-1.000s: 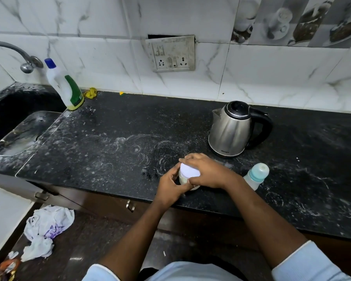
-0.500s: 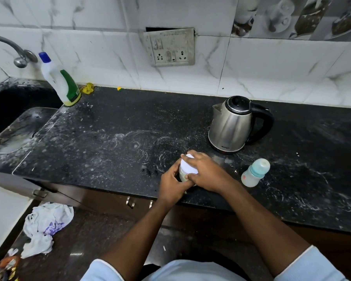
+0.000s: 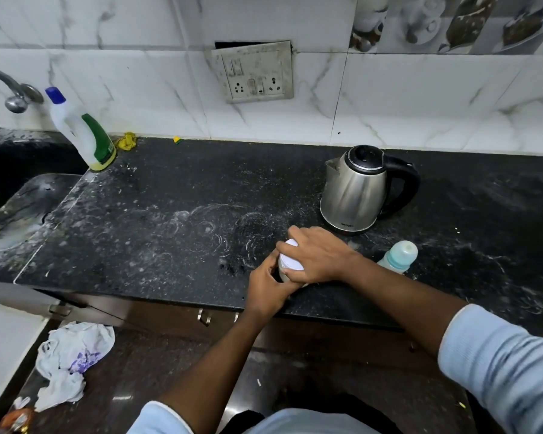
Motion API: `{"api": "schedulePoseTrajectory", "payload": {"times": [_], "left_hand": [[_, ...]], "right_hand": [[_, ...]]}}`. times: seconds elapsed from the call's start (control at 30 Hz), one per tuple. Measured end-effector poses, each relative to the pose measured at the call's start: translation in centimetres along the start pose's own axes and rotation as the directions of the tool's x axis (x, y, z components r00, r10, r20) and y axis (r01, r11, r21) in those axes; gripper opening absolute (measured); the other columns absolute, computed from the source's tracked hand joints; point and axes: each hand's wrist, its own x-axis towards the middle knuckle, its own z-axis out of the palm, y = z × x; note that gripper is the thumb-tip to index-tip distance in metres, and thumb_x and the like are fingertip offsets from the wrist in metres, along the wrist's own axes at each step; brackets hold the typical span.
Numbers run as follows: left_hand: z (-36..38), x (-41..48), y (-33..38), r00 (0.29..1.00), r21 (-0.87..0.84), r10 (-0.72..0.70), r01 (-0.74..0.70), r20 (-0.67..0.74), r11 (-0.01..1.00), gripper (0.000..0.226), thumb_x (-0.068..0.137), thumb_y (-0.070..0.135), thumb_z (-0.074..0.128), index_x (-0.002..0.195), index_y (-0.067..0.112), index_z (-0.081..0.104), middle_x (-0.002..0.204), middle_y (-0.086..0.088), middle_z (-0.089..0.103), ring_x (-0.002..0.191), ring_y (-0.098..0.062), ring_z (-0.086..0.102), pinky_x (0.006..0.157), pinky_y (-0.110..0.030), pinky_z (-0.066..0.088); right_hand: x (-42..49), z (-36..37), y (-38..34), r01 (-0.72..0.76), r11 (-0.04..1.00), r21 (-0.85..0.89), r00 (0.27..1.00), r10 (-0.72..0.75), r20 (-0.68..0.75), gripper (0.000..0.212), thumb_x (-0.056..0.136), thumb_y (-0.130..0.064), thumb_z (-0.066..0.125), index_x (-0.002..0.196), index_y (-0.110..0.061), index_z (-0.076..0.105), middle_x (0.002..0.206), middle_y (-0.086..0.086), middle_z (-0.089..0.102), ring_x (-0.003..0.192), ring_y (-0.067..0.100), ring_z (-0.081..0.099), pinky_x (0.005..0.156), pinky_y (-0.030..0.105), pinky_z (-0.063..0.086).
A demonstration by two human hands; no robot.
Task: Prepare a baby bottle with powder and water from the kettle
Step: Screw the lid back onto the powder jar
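White-lidded jar (image 3: 290, 260), seemingly gripped by both hands (image 3: 295, 270)

We have both arms stretched forward and converging, forearms bare, with pale blue sleeves pushed back toward the elbows. Our right hand (image 3: 318, 256) comes in from the right, palm down, fingers spread and curled over the top of a small white-lidded jar (image 3: 290, 261), thumb tucked underneath on the near side. Our left hand (image 3: 268, 285) rises from below, wrist bent slightly, its fingers wrapped around the side of the same jar, touching the right hand.
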Motion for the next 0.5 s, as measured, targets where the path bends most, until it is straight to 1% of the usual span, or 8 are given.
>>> {"api": "schedulePoseTrajectory", "payload": {"times": [0.07, 0.13, 0.3, 0.37, 0.43, 0.5], "left_hand": [[0.1, 0.0, -0.3, 1.000, -0.001, -0.003, 0.003, -0.013, 1.000, 0.071, 0.067, 0.028, 0.093, 0.133, 0.030, 0.067, 0.118, 0.014, 0.077, 0.114, -0.009, 0.072, 0.101, -0.048, 0.057], [0.2, -0.1, -0.3, 1.000, 0.005, -0.008, 0.008, -0.020, 1.000, 0.070, 0.069, 0.029, 0.092, 0.134, 0.031, 0.066, 0.118, 0.014, 0.077, 0.113, -0.009, 0.072, 0.099, -0.048, 0.058], [0.7, -0.8, 0.4, 0.999, 0.026, 0.007, -0.006, -0.031, 1.000, 0.067, 0.073, 0.030, 0.087, 0.136, 0.037, 0.065, 0.111, 0.018, 0.078, 0.105, -0.003, 0.073, 0.092, -0.037, 0.060], [0.6, -0.8, 0.6, 1.000, 0.013, -0.001, 0.002, -0.031, 1.000, 0.068, 0.071, 0.030, 0.086, 0.136, 0.035, 0.065, 0.112, 0.017, 0.078, 0.106, -0.004, 0.073, 0.093, -0.041, 0.060], [0.4, -0.7, 0.5, 0.999, -0.010, -0.021, 0.021, -0.025, 1.000, 0.072, 0.069, 0.030, 0.086, 0.138, 0.032, 0.065, 0.118, 0.015, 0.077, 0.112, -0.007, 0.072, 0.098, -0.045, 0.059], [0.4, -0.5, 0.4, 0.999, -0.019, -0.031, 0.030, -0.026, 0.999, 0.077, 0.067, 0.030, 0.086, 0.140, 0.029, 0.063, 0.123, 0.012, 0.076, 0.116, -0.010, 0.071, 0.101, -0.047, 0.058]], "right_hand": [[0.1, 0.2, -0.3, -0.021, 1.000, 0.006, 1.000, 0.021, 0.003, 0.053, 0.088, -0.061, 0.049, 0.116, -0.018, 0.056, 0.103, 0.015, 0.054, 0.073, 0.034, 0.062, 0.063, 0.042, 0.050], [0.1, 0.4, -0.4, -0.052, 0.999, -0.001, 0.999, 0.052, -0.004, 0.052, 0.088, -0.062, 0.048, 0.115, -0.018, 0.054, 0.106, 0.016, 0.054, 0.071, 0.034, 0.063, 0.059, 0.041, 0.048], [-0.1, 0.7, -1.1, -0.117, 0.993, 0.010, 0.993, 0.117, -0.017, 0.052, 0.086, -0.061, 0.043, 0.113, -0.018, 0.054, 0.108, 0.018, 0.055, 0.064, 0.036, 0.063, 0.052, 0.037, 0.042], [-0.2, 0.9, -1.4, -0.137, 0.990, 0.012, 0.990, 0.137, -0.040, 0.051, 0.085, -0.061, 0.045, 0.112, -0.018, 0.054, 0.106, 0.017, 0.055, 0.062, 0.035, 0.062, 0.051, 0.036, 0.038], [-0.2, 1.1, -1.5, -0.162, 0.987, 0.022, 0.984, 0.163, -0.073, 0.052, 0.085, -0.061, 0.048, 0.113, -0.018, 0.056, 0.104, 0.016, 0.056, 0.063, 0.035, 0.062, 0.052, 0.035, 0.036], [-0.2, 1.1, -1.5, -0.177, 0.983, 0.054, 0.981, 0.181, -0.065, 0.056, 0.085, -0.064, 0.049, 0.118, -0.019, 0.057, 0.107, 0.015, 0.056, 0.070, 0.036, 0.064, 0.057, 0.038, 0.042]]}}
